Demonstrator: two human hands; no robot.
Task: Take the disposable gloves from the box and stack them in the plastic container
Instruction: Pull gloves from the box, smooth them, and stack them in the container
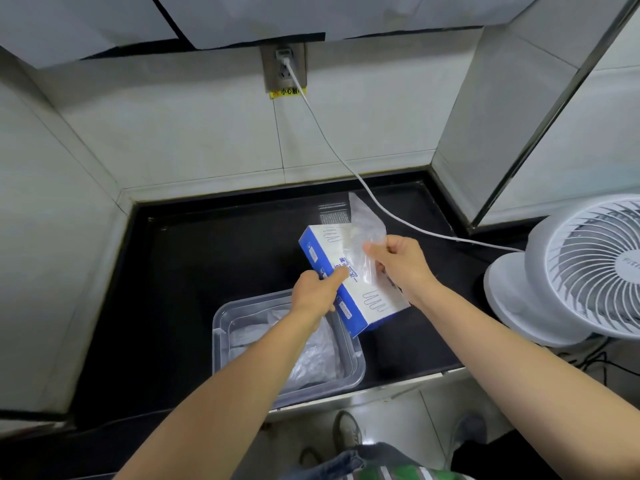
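1. Far left: pale tiled wall [52,202], flat and matte, closing off the black countertop [207,271] on that side. Wide bare dark stretch between wall and container.
2. Plastic container [221,320] near the counter's front edge: clear, rectangular, rounded corners, thick rim. Inside, stacked gloves [311,358] of thin, crinkled, translucent film, partly hidden under the left forearm.
3. Left hand [313,289] above the container's far side, fingers curled round the box's blue long edge, thumb laid on the white top.
4. Box [375,306]: cardboard, white top, blue sides, printed glove outlines. Tilted, near corner overlapping the container's far right rim. Resting there or held clear: cannot tell.
5. Glove [367,220]: clear glossy film rising from over the box top, free end toward the back wall.
6. Right hand [398,261] just right of the box, pinching the glove's lower part between thumb and curled forefingers.
7. White cable [329,140] sagging from the wall socket [284,69] down across the counter behind the hands, toward the fan.
8. Far right: white fan [588,268], round ribbed plastic grille on a round base, near the right forearm. Above it, a brushed steel panel [502,116] cutting in on the counter's back right corner.
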